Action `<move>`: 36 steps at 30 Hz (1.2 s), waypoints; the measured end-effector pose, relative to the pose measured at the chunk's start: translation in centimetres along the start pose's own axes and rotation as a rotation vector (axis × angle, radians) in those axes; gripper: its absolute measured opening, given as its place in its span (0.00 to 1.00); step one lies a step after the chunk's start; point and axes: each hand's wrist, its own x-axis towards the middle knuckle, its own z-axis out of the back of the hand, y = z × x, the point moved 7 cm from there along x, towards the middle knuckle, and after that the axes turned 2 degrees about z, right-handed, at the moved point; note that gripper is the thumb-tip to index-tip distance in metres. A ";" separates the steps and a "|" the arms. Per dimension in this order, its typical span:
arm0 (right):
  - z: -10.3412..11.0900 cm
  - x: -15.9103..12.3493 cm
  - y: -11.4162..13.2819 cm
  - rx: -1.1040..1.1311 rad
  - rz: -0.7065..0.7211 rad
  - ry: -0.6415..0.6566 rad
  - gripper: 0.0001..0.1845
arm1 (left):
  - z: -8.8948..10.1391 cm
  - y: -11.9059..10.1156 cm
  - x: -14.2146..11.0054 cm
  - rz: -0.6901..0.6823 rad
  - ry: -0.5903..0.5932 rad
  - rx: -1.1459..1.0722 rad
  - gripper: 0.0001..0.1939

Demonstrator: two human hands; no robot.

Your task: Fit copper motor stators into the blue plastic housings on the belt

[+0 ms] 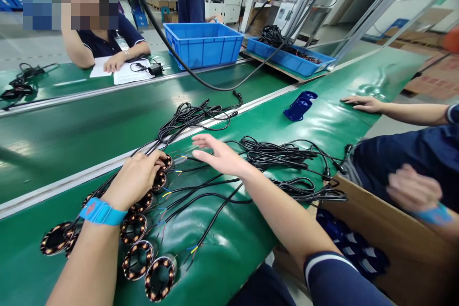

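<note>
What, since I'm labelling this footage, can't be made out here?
Head view: wound rings beside the left hand, partly hidden by that hand and wrist.
Head view: the fingers of the co-worker's hand at right, lost in blur.
Head view: the floor of the blue bin, hidden by its front wall.
Head view: any print on the papers, too small.

Copper-wound rings (171, 271) lie in a slanting row beside looped black cables (263, 155) with coloured wire ends (194, 249).

The worktop (222, 244) looks glossy, the crate (211, 53) smooth plastic, the rings (172, 270) metallic.
</note>
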 end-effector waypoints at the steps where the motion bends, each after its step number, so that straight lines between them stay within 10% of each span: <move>1: 1.6 -2.0 1.1 -0.167 0.068 0.034 0.37 | 0.5 -0.2 -0.3 -0.011 -0.009 0.001 0.18; 5: 7.6 -11.2 0.2 -0.795 0.005 0.177 0.75 | 5.0 -0.3 -2.7 0.092 -0.179 0.022 0.20; 11: 14.0 -17.2 -7.4 -1.254 -0.198 0.136 0.80 | 10.9 -0.4 -9.3 0.364 -0.643 -0.052 0.22; 21: 17.7 -14.0 -10.4 -1.149 -0.224 0.333 0.83 | 3.1 2.4 -19.8 0.621 -0.791 -0.174 0.18; 30: 16.8 -16.4 -9.6 -1.196 -0.097 0.198 0.49 | -0.1 3.0 -25.0 0.765 -0.913 -0.270 0.25; 36: 20.3 -18.3 -5.9 -1.232 -0.173 -0.008 0.46 | -1.7 -3.3 -21.2 0.350 -0.508 -0.083 0.55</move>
